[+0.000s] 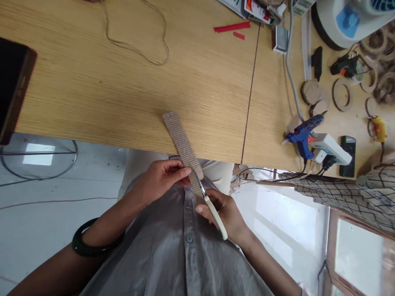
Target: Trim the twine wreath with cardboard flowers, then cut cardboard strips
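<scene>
The left hand (159,180) is gripping the near part of a cardboard strip (182,144) between thumb and fingers, while the right hand (223,212) is closed around the cream handles of scissors (213,216); the blades are meeting the strip's lower part, just beside the left fingertips; how far open they are cannot be told; the strip is reaching from above the grey shirt (175,252) onto the table (117,81) edge, with its far end lying on the wood; the part beyond the blades is showing no cut line, and no offcut is visible near the hands, so most of the strip's length is appearing uncut; how deep the blades are into the cardboard cannot be made out; a dark bangle (90,240) is circling the left wrist; farther along the table, a blue glue gun (302,138) is lying near cardboard rings (340,94) and discs (315,93), while red paper strips (231,27) are lying near the far edge; a loop of twine (138,46) is trailing across the wood; a dark tablet (7,85) is lying at the table's left end.
</scene>
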`<state>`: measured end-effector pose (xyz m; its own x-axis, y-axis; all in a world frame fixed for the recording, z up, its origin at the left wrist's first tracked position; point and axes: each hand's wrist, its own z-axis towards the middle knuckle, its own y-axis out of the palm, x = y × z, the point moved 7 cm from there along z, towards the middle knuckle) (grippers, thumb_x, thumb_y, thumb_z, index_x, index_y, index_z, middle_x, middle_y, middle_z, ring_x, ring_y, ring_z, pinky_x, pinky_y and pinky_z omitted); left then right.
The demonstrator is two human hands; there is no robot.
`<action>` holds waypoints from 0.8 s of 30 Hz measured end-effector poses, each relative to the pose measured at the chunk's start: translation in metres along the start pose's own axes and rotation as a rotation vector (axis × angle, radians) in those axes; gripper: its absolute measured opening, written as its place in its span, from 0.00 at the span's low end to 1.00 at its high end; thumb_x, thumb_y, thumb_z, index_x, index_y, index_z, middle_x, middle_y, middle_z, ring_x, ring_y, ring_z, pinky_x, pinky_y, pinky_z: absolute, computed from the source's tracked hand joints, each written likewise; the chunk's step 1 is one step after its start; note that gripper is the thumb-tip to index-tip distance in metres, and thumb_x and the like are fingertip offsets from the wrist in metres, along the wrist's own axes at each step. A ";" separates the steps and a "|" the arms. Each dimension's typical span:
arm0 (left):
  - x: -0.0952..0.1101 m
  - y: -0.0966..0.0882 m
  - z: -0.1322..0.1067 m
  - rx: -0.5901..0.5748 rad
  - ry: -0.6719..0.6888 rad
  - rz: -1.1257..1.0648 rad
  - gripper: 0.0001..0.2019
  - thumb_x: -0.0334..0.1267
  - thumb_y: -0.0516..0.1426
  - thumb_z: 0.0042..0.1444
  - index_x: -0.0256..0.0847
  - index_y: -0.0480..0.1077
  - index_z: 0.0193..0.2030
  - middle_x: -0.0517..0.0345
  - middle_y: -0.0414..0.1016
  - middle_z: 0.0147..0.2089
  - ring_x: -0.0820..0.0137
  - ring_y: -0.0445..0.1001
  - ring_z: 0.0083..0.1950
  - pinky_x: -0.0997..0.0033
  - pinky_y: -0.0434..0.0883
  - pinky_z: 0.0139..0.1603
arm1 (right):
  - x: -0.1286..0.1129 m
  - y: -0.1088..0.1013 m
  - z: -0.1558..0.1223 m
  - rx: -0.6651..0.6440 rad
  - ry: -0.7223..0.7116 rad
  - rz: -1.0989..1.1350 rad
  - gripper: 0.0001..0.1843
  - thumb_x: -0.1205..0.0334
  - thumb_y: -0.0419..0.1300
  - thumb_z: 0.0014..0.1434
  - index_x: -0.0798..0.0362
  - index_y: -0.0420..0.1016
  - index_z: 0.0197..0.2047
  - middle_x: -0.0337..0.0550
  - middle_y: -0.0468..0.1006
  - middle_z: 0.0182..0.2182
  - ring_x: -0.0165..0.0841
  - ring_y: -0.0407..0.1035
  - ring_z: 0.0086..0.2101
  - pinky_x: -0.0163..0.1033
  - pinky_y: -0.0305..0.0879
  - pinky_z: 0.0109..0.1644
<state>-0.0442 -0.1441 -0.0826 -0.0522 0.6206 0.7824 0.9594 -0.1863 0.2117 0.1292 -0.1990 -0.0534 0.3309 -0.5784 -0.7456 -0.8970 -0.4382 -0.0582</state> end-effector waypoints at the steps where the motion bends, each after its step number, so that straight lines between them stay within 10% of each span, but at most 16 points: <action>1: -0.001 0.001 0.000 -0.011 -0.004 0.002 0.13 0.50 0.66 0.56 0.42 0.80 0.36 0.60 0.83 0.35 0.67 0.81 0.35 0.68 0.79 0.41 | -0.001 0.000 0.000 0.001 -0.009 -0.004 0.25 0.40 0.68 0.55 0.55 0.76 0.40 0.33 0.65 0.22 0.27 0.59 0.22 0.34 0.56 0.24; 24: 0.000 -0.002 0.001 0.021 -0.043 -0.007 0.17 0.51 0.66 0.54 0.39 0.81 0.41 0.52 0.85 0.39 0.62 0.82 0.37 0.62 0.79 0.42 | -0.004 0.003 0.001 -0.017 0.015 0.016 0.18 0.47 0.69 0.54 0.52 0.71 0.33 0.33 0.62 0.22 0.27 0.55 0.24 0.34 0.51 0.24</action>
<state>-0.0459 -0.1432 -0.0838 -0.0474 0.6544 0.7547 0.9646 -0.1663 0.2048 0.1251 -0.1974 -0.0518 0.3210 -0.5960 -0.7360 -0.8972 -0.4403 -0.0348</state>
